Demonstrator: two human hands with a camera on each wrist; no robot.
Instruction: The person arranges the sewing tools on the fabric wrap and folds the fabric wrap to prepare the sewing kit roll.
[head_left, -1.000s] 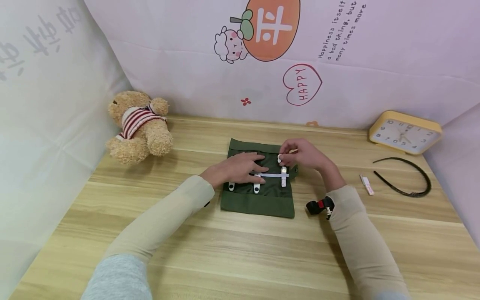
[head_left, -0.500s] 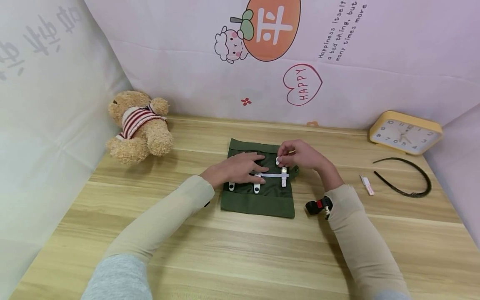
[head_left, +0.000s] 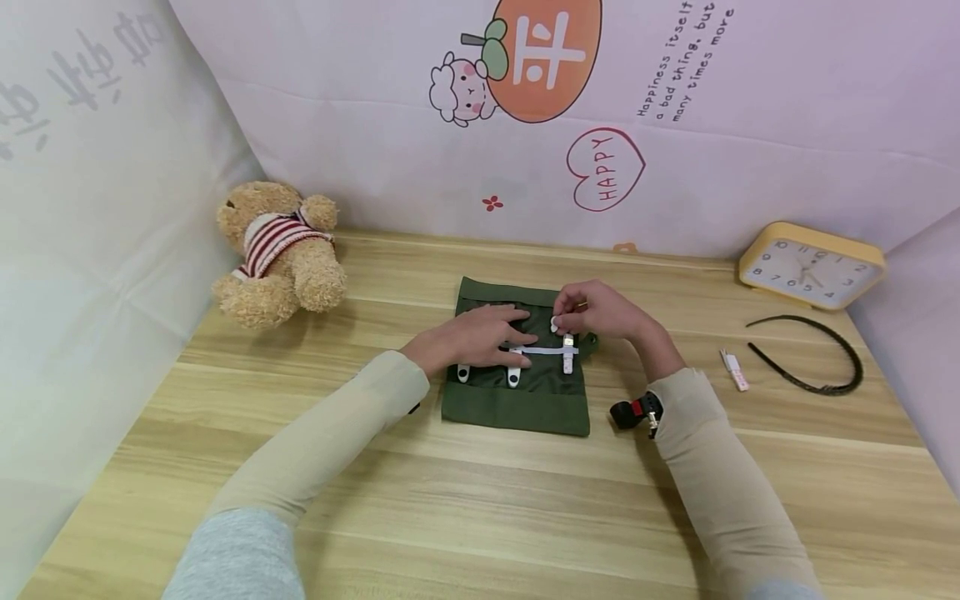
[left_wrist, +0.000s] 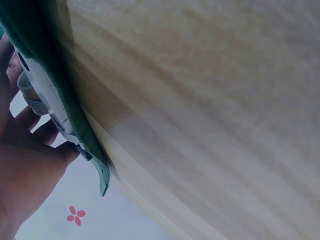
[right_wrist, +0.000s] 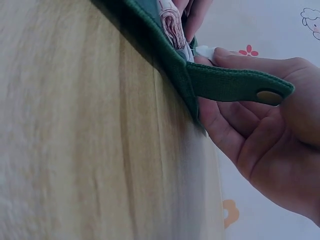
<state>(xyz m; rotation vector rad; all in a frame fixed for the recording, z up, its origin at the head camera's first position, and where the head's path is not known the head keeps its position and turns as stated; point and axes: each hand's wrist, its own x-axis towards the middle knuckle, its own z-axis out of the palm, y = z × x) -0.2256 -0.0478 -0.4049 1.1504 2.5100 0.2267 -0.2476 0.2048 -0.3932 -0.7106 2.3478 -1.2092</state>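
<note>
A dark green cloth sewing roll (head_left: 517, 410) lies unfolded on the table. My left hand (head_left: 483, 336) rests over its left half, fingers spread. Below those fingers show the ends of two white tools (head_left: 513, 377) with black dots. A white elastic strip (head_left: 543, 350) runs across the cloth and over a folded tape measure (head_left: 567, 363) at the right. Above that tape, my right hand (head_left: 600, 310) pinches a small white piece (right_wrist: 204, 51) between thumb and forefinger; its kind cannot be told. The roll's snap tab (right_wrist: 235, 82) crosses in front of the right hand in the right wrist view.
At the back left a teddy bear (head_left: 288, 250) leans near the wall. A yellow clock (head_left: 810, 265) stands at the back right. In front of it lie a black headband (head_left: 843, 387) and a small white and pink item (head_left: 734, 370).
My right hand has shifted slightly left and down over the roll, with the small white piece in its pinch. The left hand has stayed in place.
</note>
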